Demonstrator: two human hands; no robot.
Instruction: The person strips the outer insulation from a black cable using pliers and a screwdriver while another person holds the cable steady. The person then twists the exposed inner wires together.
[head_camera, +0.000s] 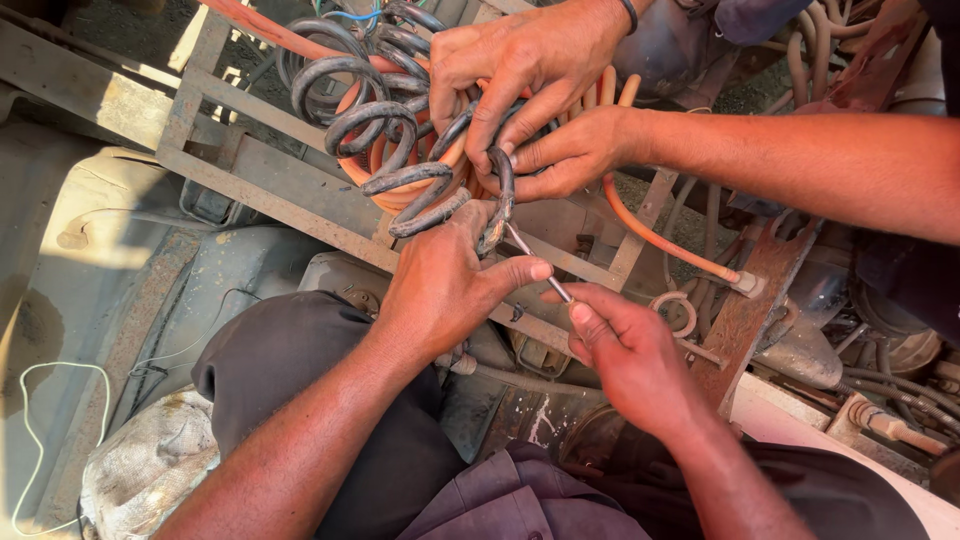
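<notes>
Head view: the black coiled hose (400, 150) lies on the rusty metal frame (270, 190), above your hands. Your left hand (440, 290) is closed on the coil's lower end; your right hand (625, 350) pinches a thin metal tool (535, 265) between thumb and forefinger, tip at that end. Keep the tool steady and aligned; a co-worker's hands (530, 90) brace the coil and the orange coiled hose (400, 185) above.

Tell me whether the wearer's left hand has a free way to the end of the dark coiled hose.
Probably yes: the left hand already touches the dark coiled hose at its lower end, and the co-worker's hands hold the coils higher up.
</notes>
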